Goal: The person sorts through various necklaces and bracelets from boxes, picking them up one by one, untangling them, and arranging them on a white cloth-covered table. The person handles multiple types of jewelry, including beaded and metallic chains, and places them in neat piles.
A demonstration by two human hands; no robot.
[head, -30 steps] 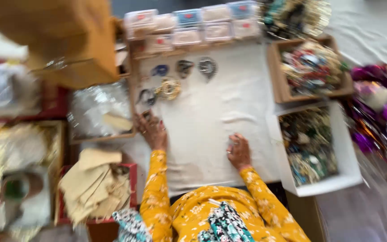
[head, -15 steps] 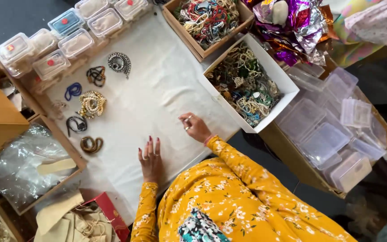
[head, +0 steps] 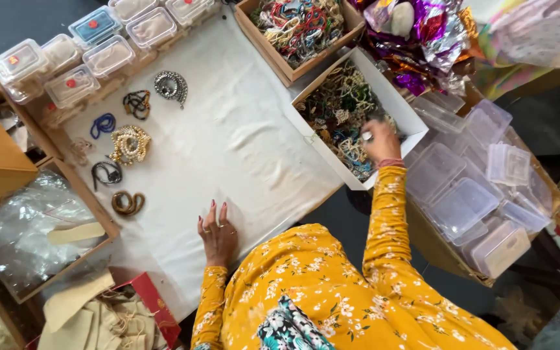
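White cloth covers the surface [head: 228, 149]; my left hand [head: 217, 234] rests flat, fingers spread. At two o'clock, my right hand [head: 380, 139] pinches into the white cardboard box of tangled beaded jewellery [head: 332, 107].

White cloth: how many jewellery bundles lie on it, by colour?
Silver bundle: 1
Dark beaded bundle: 1
Blue bundle: 1
Cream-gold bundle: 1
Black bundle: 1
Brown bundle: 1
Pale bundle, faint: 1
Total: 7

The white box [head: 400, 107] sits tilted at the right edge of the cloth, full of mixed, tangled beads [head: 338, 110].
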